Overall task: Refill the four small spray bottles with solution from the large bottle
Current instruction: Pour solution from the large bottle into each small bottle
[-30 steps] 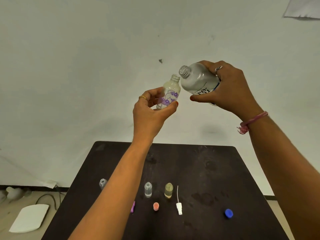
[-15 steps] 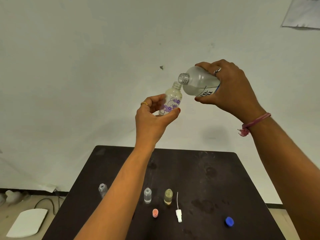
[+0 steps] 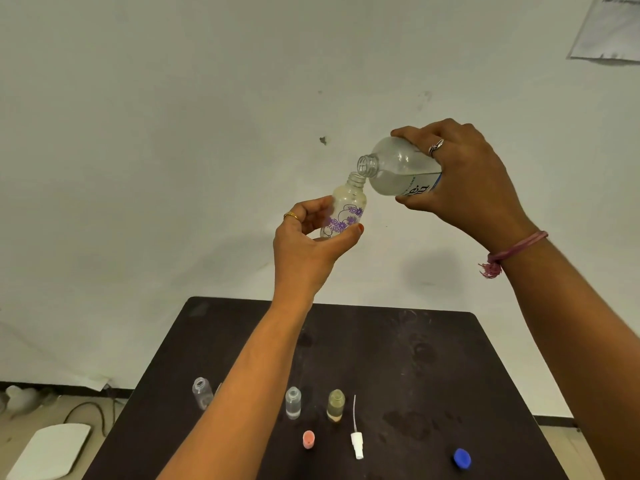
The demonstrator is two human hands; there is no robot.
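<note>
While the right hand (image 3: 464, 181) grips the tipped large bottle (image 3: 398, 171), its mouth touching the small bottle's neck, the left hand (image 3: 311, 244) holds that flowered small bottle (image 3: 346, 209) between thumb and fingers, well above the bench (image 3: 433, 368).

right hand (image 3: 464, 181) tips large bottle (image 3: 398, 171) | mouth at flowered small bottle (image 3: 346, 209) | left hand (image 3: 311, 244) grips it
</note>
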